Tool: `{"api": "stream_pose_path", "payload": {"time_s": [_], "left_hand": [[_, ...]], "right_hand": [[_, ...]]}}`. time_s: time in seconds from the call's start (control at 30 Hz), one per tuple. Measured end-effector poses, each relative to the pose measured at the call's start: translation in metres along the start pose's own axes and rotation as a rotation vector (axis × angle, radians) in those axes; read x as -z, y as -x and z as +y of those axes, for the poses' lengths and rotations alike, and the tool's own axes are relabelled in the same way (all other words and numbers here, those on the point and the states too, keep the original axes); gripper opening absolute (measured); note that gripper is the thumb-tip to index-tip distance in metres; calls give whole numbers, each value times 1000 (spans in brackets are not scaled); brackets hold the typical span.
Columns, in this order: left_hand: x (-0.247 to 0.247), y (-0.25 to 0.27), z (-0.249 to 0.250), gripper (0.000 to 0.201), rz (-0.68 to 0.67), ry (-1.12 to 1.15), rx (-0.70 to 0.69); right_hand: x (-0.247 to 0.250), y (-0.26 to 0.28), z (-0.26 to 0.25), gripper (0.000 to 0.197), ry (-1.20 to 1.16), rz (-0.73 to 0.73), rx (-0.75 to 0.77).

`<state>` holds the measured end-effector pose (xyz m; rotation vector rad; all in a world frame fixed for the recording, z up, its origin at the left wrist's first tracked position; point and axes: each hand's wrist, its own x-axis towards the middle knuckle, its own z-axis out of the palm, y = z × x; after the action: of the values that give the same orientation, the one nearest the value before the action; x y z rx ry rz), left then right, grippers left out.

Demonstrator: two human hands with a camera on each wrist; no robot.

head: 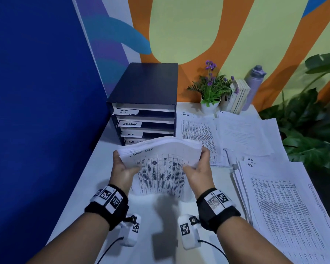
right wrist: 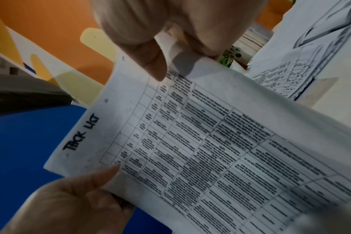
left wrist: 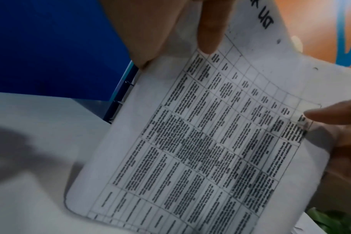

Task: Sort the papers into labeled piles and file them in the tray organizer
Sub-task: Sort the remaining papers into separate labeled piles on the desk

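Both hands hold a thick stack of printed sheets (head: 161, 162), headed "TASK LIST", upright above the white table (head: 80, 189). My left hand (head: 125, 162) grips its left edge and my right hand (head: 196, 161) its right edge, thumbs on the front page. The dark tray organizer (head: 145, 88) stands just behind the stack, with slots labelled I.T, ADMIN, H.R and TASK LIST; the stack partly hides the lowest label. In the left wrist view the stack (left wrist: 200, 142) has a left thumb (left wrist: 208, 31) pressed on it. In the right wrist view the stack (right wrist: 210, 142) shows its handwritten heading.
Three sorted piles lie to the right: ADMIN (head: 196, 130), IT (head: 244, 134) and H.R (head: 282, 202). A small potted plant (head: 211, 92), books (head: 240, 96) and a bottle (head: 254, 82) stand at the back. A blue partition (head: 36, 111) borders the left, a leafy plant (head: 312, 126) the right.
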<state>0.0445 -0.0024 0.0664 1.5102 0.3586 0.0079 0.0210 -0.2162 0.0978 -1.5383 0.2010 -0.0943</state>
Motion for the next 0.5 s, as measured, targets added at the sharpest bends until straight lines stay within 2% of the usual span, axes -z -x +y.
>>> {"api": "stream_pose_path", "payload": {"time_s": [0.13,0.2,0.37,0.5], "left_hand": [[-7,10,-2,55,-18,4,-61],[-8,10,-5,43,-2,36,-46],[-5,6,-12,55,9,135,8],[-7,12,-9,36,134,191,86]], "right_hand": [[-3,2,10,57,-11,-18,-15],[-3,2,16,56,-23,-14,-23],[0,-1,29,57,-55,22,-69],[1,-3,37,58,-178,69,-145]]}}
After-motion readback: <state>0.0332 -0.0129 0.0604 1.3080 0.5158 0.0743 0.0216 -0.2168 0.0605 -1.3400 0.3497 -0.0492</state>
